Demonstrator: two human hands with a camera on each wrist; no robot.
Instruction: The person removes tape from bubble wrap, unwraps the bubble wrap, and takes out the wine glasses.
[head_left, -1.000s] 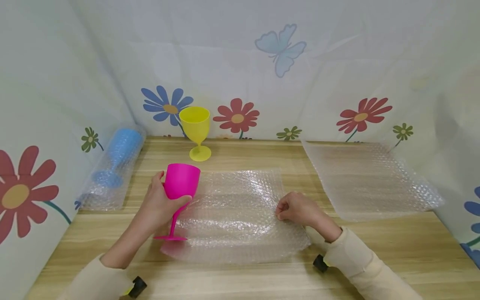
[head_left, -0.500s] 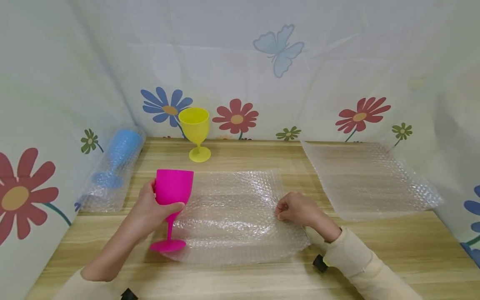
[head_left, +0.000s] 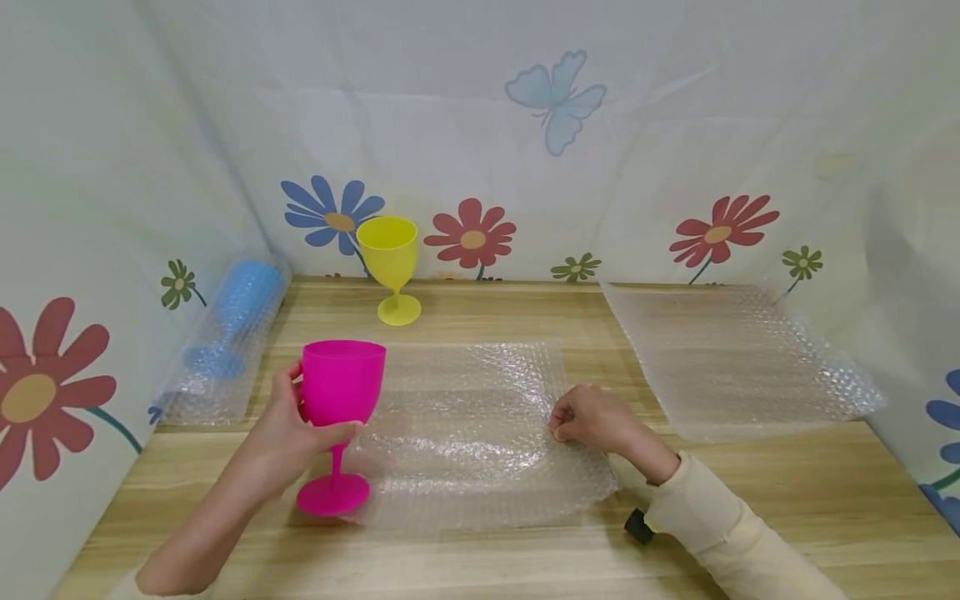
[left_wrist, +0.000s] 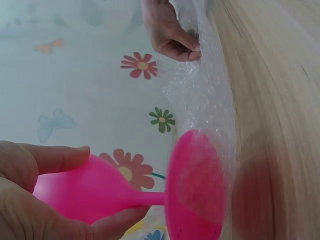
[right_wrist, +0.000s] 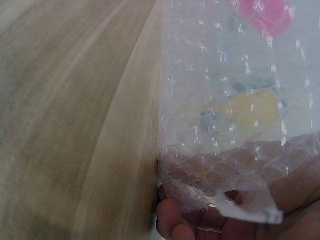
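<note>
A pink goblet [head_left: 342, 385] stands upright in my left hand [head_left: 285, 442], which grips it around the bowl with the thumb across the front. Its round foot [left_wrist: 196, 187] is at the left edge of a bubble wrap sheet [head_left: 465, 408]; in the left wrist view the film overlaps part of it. Whether the foot touches the table cannot be told. My right hand [head_left: 596, 419] pinches the sheet's right edge between thumb and fingers. In the right wrist view those fingers [right_wrist: 172, 217] are partly hidden behind the clear film.
A yellow goblet [head_left: 389, 258] stands upright at the table's back. Far left lies a blue goblet [head_left: 243, 296] wrapped in bubble wrap. Another bubble wrap sheet [head_left: 742, 358] lies flat on the right. Flower-printed cloth [head_left: 450, 125] walls the wooden table [head_left: 510, 558] at back and sides.
My left hand has brought the pink goblet left and toward me, and its foot has come lower in view. The right hand keeps its pinch on the wrap without moving.
</note>
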